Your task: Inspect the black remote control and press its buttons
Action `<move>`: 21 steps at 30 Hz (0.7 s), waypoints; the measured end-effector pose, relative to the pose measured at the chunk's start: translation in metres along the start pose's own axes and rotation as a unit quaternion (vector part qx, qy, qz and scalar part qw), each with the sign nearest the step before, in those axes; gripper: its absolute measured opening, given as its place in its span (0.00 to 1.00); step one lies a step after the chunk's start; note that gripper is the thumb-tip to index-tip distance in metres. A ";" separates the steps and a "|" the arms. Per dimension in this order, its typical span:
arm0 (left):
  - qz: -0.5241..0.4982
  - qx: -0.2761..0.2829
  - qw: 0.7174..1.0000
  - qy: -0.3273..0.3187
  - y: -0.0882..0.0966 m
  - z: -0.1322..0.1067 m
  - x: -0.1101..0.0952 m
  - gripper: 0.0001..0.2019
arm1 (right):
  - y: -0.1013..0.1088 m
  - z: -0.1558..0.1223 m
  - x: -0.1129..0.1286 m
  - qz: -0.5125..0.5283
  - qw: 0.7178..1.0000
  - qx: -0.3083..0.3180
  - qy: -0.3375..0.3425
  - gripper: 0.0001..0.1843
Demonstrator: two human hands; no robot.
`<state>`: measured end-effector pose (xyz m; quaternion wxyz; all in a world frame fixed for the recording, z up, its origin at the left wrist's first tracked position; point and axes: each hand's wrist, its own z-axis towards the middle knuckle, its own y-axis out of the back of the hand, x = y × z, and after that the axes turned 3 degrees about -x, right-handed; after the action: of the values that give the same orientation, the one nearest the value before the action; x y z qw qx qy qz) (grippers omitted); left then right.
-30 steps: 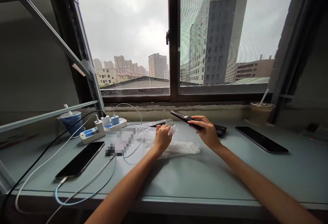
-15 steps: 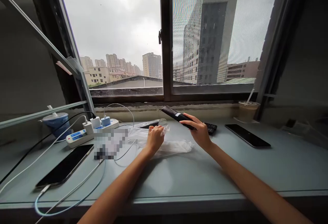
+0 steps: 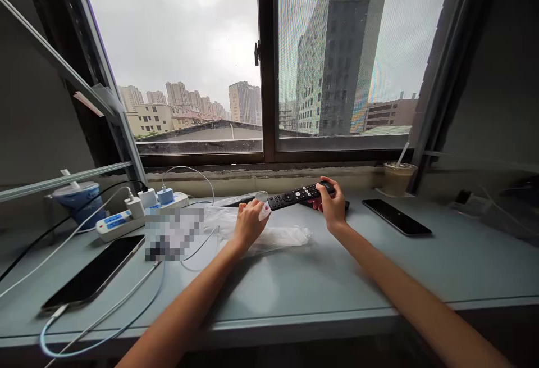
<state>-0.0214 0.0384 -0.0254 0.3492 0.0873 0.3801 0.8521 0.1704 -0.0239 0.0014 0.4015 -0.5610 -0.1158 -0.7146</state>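
Note:
My right hand [image 3: 330, 206] grips a black remote control [image 3: 297, 194] by its right end, button side up, holding it level above the desk. Under that hand lies a second dark remote [image 3: 346, 205], mostly hidden. My left hand [image 3: 249, 222] is closed in a pinch on a small clear plastic piece [image 3: 263, 209] right at the remote's left tip. Beneath both hands clear plastic bags [image 3: 269, 237] lie crumpled on the grey desk [image 3: 320, 284].
A phone [image 3: 93, 273] on a white cable lies at the left, beside a power strip [image 3: 135, 214] with chargers and a blue cup [image 3: 78, 200]. Another phone [image 3: 396, 217] and an iced drink [image 3: 396, 178] sit at the right. The window sill runs behind.
My right hand has turned the remote from tilted, back side showing, to level with its buttons up. My left hand has stayed pinched by the remote's tip. The view shifted left.

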 end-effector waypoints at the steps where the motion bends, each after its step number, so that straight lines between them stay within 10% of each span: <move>1: -0.003 -0.001 1.000 0.001 0.001 0.000 -0.001 0.04 | 0.000 0.001 -0.001 0.005 1.000 -0.006 -0.012 0.23; 21: -0.007 0.014 0.997 -0.070 0.005 0.002 -0.005 0.04 | -0.001 0.002 0.000 -0.007 1.000 0.002 -0.001 0.19</move>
<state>-0.0195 0.0338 -0.0204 0.3795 0.1491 0.3670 0.8361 0.1718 -0.0222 0.0028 0.3978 -0.5603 -0.1215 -0.7162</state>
